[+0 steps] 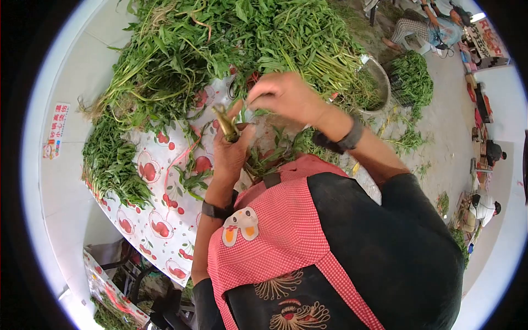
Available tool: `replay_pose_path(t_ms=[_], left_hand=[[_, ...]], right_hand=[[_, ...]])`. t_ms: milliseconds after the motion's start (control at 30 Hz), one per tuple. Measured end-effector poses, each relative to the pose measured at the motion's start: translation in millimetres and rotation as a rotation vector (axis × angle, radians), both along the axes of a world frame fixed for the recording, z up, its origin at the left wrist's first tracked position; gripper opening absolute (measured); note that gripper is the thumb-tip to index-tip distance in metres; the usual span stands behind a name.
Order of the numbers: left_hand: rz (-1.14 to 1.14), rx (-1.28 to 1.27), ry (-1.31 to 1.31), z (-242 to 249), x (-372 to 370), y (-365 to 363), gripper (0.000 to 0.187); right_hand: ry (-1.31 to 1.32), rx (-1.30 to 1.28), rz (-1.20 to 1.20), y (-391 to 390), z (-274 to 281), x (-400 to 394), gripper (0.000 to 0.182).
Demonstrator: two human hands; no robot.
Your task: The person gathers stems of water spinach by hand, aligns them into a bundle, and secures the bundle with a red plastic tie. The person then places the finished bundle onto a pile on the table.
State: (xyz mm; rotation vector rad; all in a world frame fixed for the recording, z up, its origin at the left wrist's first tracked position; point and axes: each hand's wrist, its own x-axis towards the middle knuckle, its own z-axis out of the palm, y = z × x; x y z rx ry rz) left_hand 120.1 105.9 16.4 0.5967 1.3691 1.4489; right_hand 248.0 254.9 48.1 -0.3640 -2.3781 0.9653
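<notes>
My left hand [228, 151] is closed round a brass-coloured metal tool [226, 125] whose forked end points up and to the left. Just to the right and a little above, my right hand [283, 98] is smeared by motion, its fingers bent toward the left hand; whether they hold anything is hidden. Leafy green stems [275, 151] lie below both hands, near the red checked apron [275, 220]. A large heap of leafy greens [231, 44] covers the far part of the cherry-patterned tablecloth [159, 181].
A bundle of greens [113, 162] lies at the left table edge. On the right stand a round metal basin [382, 82] and a dark crate of greens [410, 82]. Other people [434, 27] are at the upper right and far right. A black chair [137, 275] is at lower left.
</notes>
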Motion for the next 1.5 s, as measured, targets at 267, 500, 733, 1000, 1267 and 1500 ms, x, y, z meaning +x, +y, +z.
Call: replay_pose_path(t_ms=[267, 500, 733, 1000, 1267, 1500], left_hand=[[0.039, -0.029, -0.027, -26, -10, 13, 0.017], [0.055, -0.035, -0.073, -30, -12, 12, 0.019], [0.012, -0.018, -0.111, -28, -19, 1, 0.021], [-0.016, 0.031, -0.197, -13, -21, -9, 0.025], [-0.085, 0.047, -0.06, -13, -24, -17, 0.023], [-0.129, 0.071, -0.083, -9, -22, -20, 0.017]], right_hand=[[-0.018, -0.754, -0.347, -47, -64, 69, 0.018], [0.184, -1.52, -0.772, -23, -101, 98, 0.034], [0.146, -1.281, -0.555, -30, -109, 83, 0.018], [-0.004, -0.356, -0.165, -54, -33, 6, 0.016], [-0.115, -0.394, -0.156, -62, -19, -18, 0.02], [-0.084, -0.236, -0.059, -60, -27, -28, 0.018]])
